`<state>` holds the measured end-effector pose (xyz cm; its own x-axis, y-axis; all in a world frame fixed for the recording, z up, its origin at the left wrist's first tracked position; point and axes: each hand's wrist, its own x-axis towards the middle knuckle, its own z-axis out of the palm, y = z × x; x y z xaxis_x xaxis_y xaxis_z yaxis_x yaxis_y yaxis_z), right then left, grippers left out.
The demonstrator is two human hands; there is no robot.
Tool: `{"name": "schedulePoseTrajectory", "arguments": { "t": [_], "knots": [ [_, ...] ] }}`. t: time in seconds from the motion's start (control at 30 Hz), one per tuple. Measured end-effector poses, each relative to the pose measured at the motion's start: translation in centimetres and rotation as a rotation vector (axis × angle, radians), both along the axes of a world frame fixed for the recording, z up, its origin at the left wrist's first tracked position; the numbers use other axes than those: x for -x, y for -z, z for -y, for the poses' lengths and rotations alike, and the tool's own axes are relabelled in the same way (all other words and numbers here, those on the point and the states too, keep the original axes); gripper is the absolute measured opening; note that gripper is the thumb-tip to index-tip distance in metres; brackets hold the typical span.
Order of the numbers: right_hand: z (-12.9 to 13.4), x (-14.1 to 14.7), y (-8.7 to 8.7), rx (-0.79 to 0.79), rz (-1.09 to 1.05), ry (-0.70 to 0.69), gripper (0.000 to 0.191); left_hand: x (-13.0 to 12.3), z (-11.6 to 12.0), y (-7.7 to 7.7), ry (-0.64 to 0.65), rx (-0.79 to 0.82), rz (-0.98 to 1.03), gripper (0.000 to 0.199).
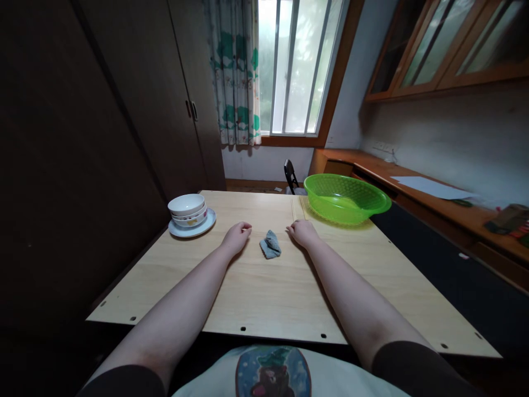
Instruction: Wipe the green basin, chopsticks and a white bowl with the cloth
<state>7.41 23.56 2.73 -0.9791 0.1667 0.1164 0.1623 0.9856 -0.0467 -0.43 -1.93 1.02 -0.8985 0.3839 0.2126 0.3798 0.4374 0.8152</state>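
Note:
A crumpled grey-blue cloth [270, 245] lies on the light wooden table [264, 298] between my two hands, touched by neither. My left hand [237, 238] rests on the tabletop to the cloth's left, its fingers loosely bent and slightly apart, holding nothing. On the other side, my right hand [303, 232] rests with loosely bent fingers and no object showing in it. Thin light chopsticks [303, 208] lie just beyond my right hand. Stacked white bowls [187, 205] stand on a pale plate [176, 230] at the far left. A green plastic basin [343, 198] sits at the far right.
A dark wardrobe [124, 110] borders the table's left side. Past the far edge stand a folding chair [290, 173] and a curtained window [295, 66]. Along the right wall runs a wooden desk [372, 161] with white paper [433, 187] on it.

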Motion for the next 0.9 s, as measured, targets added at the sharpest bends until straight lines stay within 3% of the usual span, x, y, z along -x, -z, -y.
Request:
{"name": "schedulePoseTrajectory", "arguments": {
  "t": [0.9],
  "knots": [
    [-1.9,0.6,2.1,0.211,-0.077,-0.090,0.033,-0.1,0.0,0.0,0.011,0.012,0.011,0.023]
  ]
}}
